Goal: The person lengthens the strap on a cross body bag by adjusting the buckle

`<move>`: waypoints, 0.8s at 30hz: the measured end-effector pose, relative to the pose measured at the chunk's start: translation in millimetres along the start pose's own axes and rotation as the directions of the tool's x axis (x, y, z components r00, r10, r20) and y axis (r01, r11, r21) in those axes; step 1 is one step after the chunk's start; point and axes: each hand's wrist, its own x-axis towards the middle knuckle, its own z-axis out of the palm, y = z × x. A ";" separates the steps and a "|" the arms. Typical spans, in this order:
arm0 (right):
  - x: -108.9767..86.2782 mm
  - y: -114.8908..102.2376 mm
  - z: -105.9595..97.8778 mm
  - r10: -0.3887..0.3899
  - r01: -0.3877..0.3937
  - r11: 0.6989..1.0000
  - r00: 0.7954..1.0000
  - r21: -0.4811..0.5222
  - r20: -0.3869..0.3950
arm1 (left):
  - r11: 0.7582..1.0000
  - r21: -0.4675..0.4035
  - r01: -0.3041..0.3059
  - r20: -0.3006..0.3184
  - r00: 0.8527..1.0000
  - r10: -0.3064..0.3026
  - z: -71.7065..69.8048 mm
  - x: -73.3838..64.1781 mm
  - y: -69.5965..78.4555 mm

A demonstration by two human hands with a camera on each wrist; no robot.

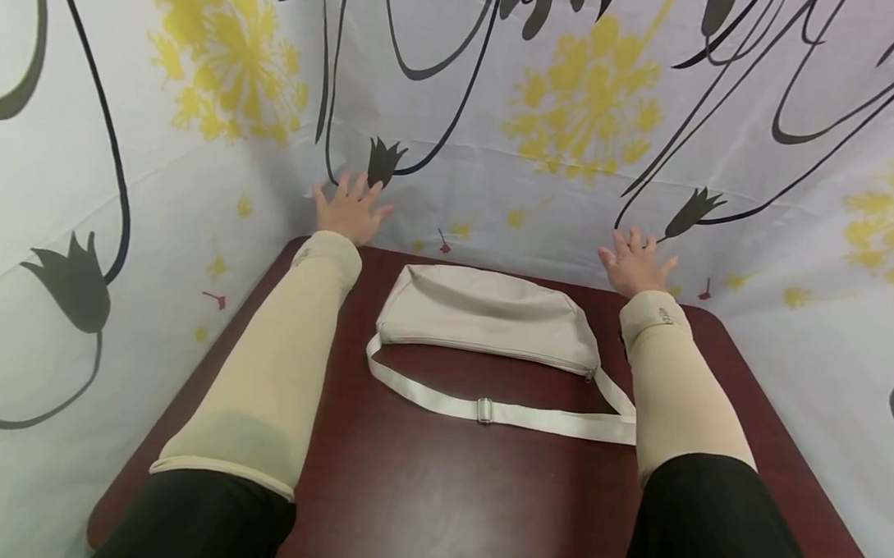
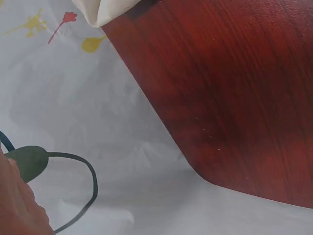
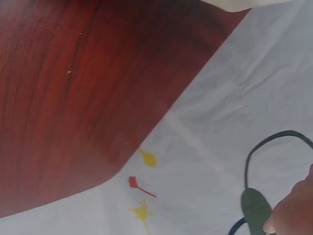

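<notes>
A cream shoulder bag (image 1: 490, 313) lies on the dark red table, its zipper edge toward me. Its flat strap (image 1: 428, 397) with a metal slider (image 1: 484, 410) loops out in front, and the right forearm covers part of it. My left hand (image 1: 349, 211) is raised beyond the bag's left end, fingers spread and holding nothing. Beyond the right end, my right hand (image 1: 635, 265) is held out the same way, also with nothing in it. Only a bit of the left hand (image 2: 22, 205) enters the left wrist view, and a bit of the right hand (image 3: 296, 210) the right wrist view.
The wood-grained table (image 1: 425, 492) has rounded far corners. White fabric (image 1: 453, 107) printed with yellow flowers and dark stems hangs close around its back and sides. Cream sleeves (image 1: 281, 363) cover both forearms above black cuffs.
</notes>
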 end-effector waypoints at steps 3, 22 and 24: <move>-3.3 1.7 -3.2 0.005 -0.005 1.000 1.000 0.000 -0.005 | 1.000 -0.017 -0.022 -0.012 1.000 0.022 2.9 -0.6 2.5; -104.7 86.6 -32.6 0.232 -0.229 0.972 0.969 -0.044 0.079 | 0.960 -0.112 -0.256 0.057 0.963 0.264 37.5 21.4 94.0; -152.4 96.1 -47.4 0.278 -0.277 0.961 0.956 -0.027 0.096 | 0.934 -0.127 -0.335 0.049 0.938 0.343 41.9 23.3 130.6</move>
